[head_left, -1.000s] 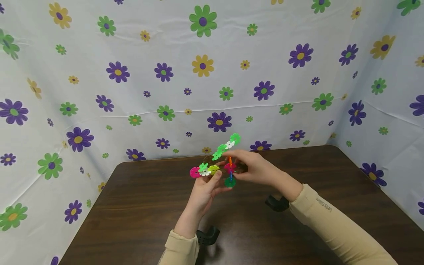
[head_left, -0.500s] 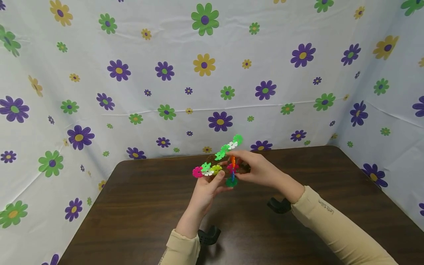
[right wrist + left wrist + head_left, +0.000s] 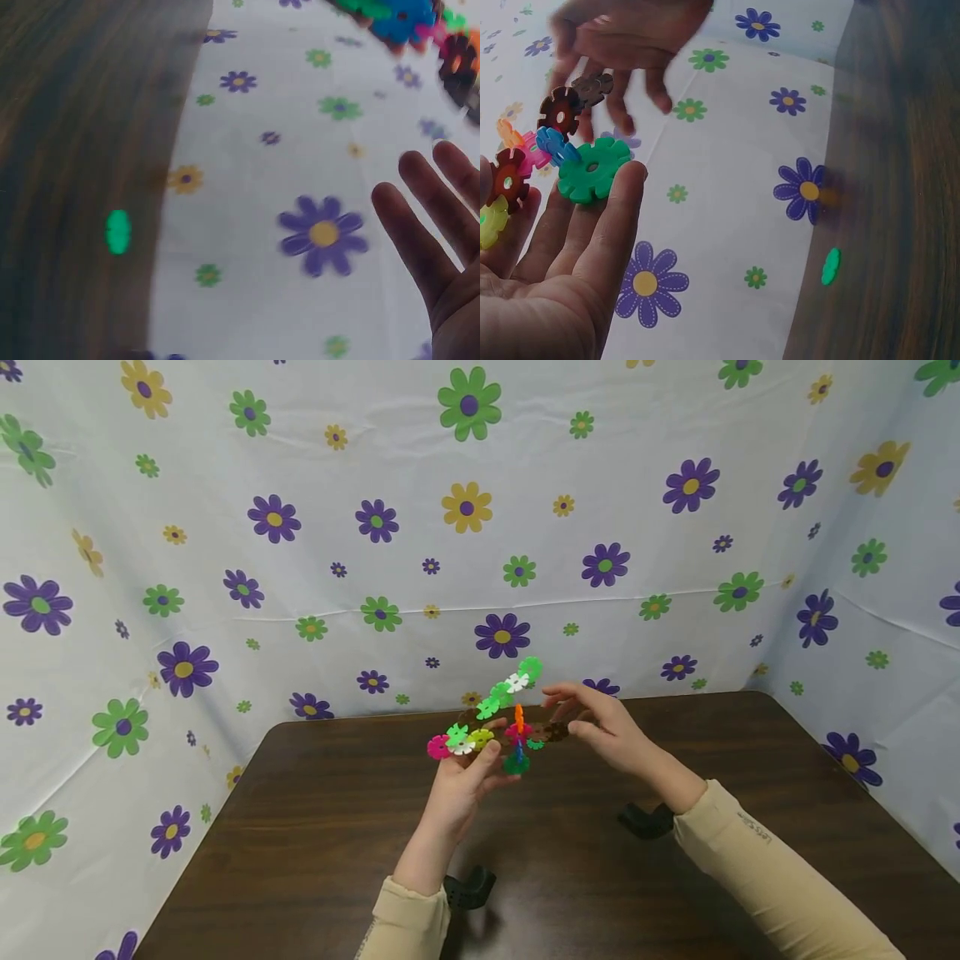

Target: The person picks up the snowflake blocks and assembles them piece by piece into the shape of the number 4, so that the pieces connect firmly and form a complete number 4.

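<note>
My left hand (image 3: pixel 459 789) holds a branching chain of interlocking flower-shaped plastic discs (image 3: pixel 482 739) above the table, its thumb over the yellow disc (image 3: pixel 481 740). Pink, white, green, orange, blue and brown discs make up the rest. In the left wrist view a large green disc (image 3: pixel 594 170) lies by the fingertips, joined to a blue disc (image 3: pixel 557 145). My right hand (image 3: pixel 611 731) is just right of the chain, its fingers loosely spread near the end brown disc (image 3: pixel 557 732). The right wrist view has these fingers apart from the chain.
A loose green disc (image 3: pixel 830 266) lies on the dark wooden table (image 3: pixel 315 827). A white cloth with printed flowers (image 3: pixel 420 568) stands behind the table and along its sides. Black wrist mounts (image 3: pixel 471 888) sit below both wrists.
My right hand has let go of the chain and moved right, its fingers opening. Brown discs on the chain's right now show. My left hand has shifted slightly left and still holds the chain.
</note>
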The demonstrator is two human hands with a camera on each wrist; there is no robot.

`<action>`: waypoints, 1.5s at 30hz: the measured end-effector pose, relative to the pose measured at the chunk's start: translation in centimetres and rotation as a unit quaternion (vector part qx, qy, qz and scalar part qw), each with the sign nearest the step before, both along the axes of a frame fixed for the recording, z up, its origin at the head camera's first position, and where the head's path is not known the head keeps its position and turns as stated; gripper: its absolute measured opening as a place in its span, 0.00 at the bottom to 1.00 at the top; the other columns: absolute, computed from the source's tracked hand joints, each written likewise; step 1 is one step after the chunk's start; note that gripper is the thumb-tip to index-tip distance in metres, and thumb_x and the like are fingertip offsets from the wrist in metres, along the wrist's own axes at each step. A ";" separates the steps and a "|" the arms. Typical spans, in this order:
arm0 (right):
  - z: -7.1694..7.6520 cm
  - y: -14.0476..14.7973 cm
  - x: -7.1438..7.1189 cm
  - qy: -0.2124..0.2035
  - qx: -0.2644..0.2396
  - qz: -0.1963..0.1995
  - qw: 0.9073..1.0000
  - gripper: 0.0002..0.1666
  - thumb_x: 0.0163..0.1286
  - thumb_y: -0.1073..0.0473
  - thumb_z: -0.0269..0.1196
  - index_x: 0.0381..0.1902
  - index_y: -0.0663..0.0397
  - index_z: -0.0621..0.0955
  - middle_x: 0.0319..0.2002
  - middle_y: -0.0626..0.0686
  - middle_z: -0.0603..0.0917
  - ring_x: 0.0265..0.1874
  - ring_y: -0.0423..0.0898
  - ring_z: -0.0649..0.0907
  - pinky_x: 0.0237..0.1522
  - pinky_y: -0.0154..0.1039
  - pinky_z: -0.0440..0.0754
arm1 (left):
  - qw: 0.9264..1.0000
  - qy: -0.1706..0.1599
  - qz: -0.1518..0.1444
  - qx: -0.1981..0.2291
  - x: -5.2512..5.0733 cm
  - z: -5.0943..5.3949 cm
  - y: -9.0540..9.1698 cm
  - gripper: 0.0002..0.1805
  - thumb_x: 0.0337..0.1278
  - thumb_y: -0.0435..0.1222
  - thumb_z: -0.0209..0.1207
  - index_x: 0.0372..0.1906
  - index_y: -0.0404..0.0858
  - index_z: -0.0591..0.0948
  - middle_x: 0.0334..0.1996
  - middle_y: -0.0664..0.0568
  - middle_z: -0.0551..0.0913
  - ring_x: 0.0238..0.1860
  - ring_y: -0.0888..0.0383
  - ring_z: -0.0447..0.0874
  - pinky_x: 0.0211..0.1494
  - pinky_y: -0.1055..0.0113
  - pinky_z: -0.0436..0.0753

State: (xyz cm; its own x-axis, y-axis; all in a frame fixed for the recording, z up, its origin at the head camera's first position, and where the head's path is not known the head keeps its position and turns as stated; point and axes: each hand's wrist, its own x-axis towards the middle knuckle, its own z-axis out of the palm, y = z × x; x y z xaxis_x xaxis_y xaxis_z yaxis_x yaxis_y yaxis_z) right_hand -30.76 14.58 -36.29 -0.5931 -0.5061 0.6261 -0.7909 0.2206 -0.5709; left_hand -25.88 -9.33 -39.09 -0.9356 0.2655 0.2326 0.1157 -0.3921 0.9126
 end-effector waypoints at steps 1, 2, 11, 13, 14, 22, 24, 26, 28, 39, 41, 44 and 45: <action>-0.3 0.1 -0.3 -0.018 -0.011 -0.005 1.000 0.24 0.66 0.74 0.49 0.59 0.62 0.74 0.46 0.58 0.82 0.39 0.49 0.81 0.34 0.42 0.83 | 1.000 0.000 0.000 0.000 0.0 0.1 -0.1 0.21 0.72 0.37 0.51 0.66 0.36 0.71 0.59 0.45 0.75 0.49 0.49 0.80 0.49 0.47 0.81; -0.6 0.2 -0.7 -0.041 -0.020 -0.013 0.999 0.23 0.68 0.74 0.46 0.58 0.62 0.75 0.45 0.58 0.82 0.38 0.49 0.80 0.34 0.42 0.82 | 1.000 0.001 0.001 0.001 0.0 0.1 -0.1 0.21 0.72 0.36 0.51 0.65 0.35 0.71 0.59 0.45 0.75 0.49 0.49 0.80 0.49 0.47 0.81; -6.5 0.3 -5.8 -0.167 0.093 -0.129 0.973 0.15 0.69 0.65 0.57 0.53 0.57 0.80 0.50 0.56 0.82 0.44 0.51 0.81 0.45 0.49 0.80 | 1.000 0.007 0.005 0.011 -0.1 0.1 -1.0 0.22 0.72 0.34 0.52 0.67 0.34 0.68 0.63 0.43 0.72 0.54 0.47 0.80 0.49 0.50 0.81; -7.9 0.2 -6.7 -0.191 0.117 -0.136 0.965 0.18 0.67 0.64 0.60 0.55 0.57 0.80 0.51 0.56 0.81 0.44 0.51 0.80 0.44 0.49 0.79 | 1.000 0.004 0.006 0.010 0.0 0.0 -1.1 0.22 0.72 0.34 0.52 0.67 0.34 0.68 0.64 0.43 0.71 0.56 0.45 0.79 0.49 0.49 0.81; -8.5 0.2 -7.1 -0.202 0.127 -0.138 0.961 0.19 0.66 0.63 0.61 0.56 0.57 0.79 0.51 0.57 0.81 0.42 0.51 0.80 0.42 0.48 0.79 | 1.000 0.002 0.006 0.009 0.0 0.0 -1.1 0.23 0.72 0.34 0.52 0.67 0.34 0.68 0.64 0.43 0.71 0.57 0.44 0.78 0.49 0.49 0.81; -11.4 0.0 -8.9 -0.244 0.170 -0.139 0.945 0.29 0.64 0.54 0.68 0.61 0.55 0.77 0.54 0.57 0.80 0.48 0.53 0.81 0.49 0.52 0.78 | 1.000 0.002 -0.009 0.006 0.2 -0.1 -1.3 0.25 0.71 0.35 0.53 0.68 0.32 0.66 0.65 0.41 0.70 0.60 0.34 0.72 0.49 0.50 0.81; -11.6 -0.2 -9.2 -0.238 0.175 -0.141 0.945 0.29 0.63 0.54 0.69 0.61 0.55 0.77 0.53 0.56 0.80 0.50 0.54 0.80 0.52 0.54 0.77 | 1.000 0.002 -0.012 0.004 0.2 -0.1 -1.3 0.24 0.71 0.36 0.53 0.68 0.34 0.67 0.64 0.42 0.71 0.59 0.35 0.74 0.50 0.50 0.81; -11.6 -0.4 -9.5 -0.229 0.184 -0.146 0.945 0.29 0.62 0.54 0.70 0.60 0.56 0.78 0.51 0.56 0.81 0.49 0.54 0.79 0.52 0.54 0.76 | 1.000 0.003 -0.012 0.006 0.2 0.0 -1.4 0.23 0.71 0.35 0.52 0.67 0.36 0.68 0.64 0.43 0.71 0.57 0.37 0.75 0.50 0.50 0.81; -11.6 -0.6 -9.7 -0.214 0.207 -0.156 0.942 0.29 0.61 0.52 0.70 0.59 0.57 0.79 0.49 0.57 0.80 0.46 0.53 0.79 0.51 0.53 0.76 | 1.000 0.008 -0.010 0.005 0.2 0.1 -1.5 0.22 0.72 0.35 0.51 0.67 0.36 0.68 0.63 0.44 0.72 0.55 0.39 0.78 0.49 0.49 0.81; -11.3 -1.1 -10.3 -0.214 0.255 -0.190 0.924 0.31 0.61 0.54 0.70 0.57 0.66 0.76 0.56 0.65 0.76 0.52 0.60 0.78 0.55 0.55 0.74 | 1.000 0.008 -0.006 0.014 -0.1 0.7 -1.6 0.22 0.72 0.35 0.52 0.67 0.38 0.67 0.65 0.43 0.70 0.54 0.43 0.79 0.49 0.49 0.81; -11.2 -1.1 -10.4 -0.222 0.236 -0.183 0.928 0.29 0.61 0.57 0.70 0.58 0.63 0.76 0.54 0.63 0.78 0.52 0.59 0.78 0.55 0.55 0.74 | 1.000 0.011 -0.010 0.017 -0.1 0.6 -1.6 0.22 0.72 0.34 0.51 0.67 0.38 0.67 0.66 0.40 0.68 0.55 0.41 0.78 0.49 0.48 0.80; -11.0 -0.9 -10.5 -0.239 0.197 -0.173 0.935 0.23 0.61 0.61 0.69 0.54 0.61 0.78 0.49 0.58 0.82 0.50 0.56 0.79 0.54 0.54 0.75 | 1.000 0.015 -0.014 0.018 -0.2 0.6 -1.5 0.22 0.72 0.34 0.51 0.67 0.38 0.67 0.67 0.36 0.64 0.56 0.39 0.77 0.49 0.46 0.80; -11.0 -0.8 -10.5 -0.243 0.184 -0.170 0.937 0.20 0.61 0.62 0.69 0.51 0.60 0.79 0.47 0.57 0.82 0.47 0.55 0.80 0.52 0.53 0.76 | 1.000 0.016 -0.014 0.019 -0.2 0.6 -1.5 0.21 0.72 0.34 0.51 0.67 0.38 0.67 0.67 0.36 0.64 0.56 0.39 0.77 0.50 0.46 0.80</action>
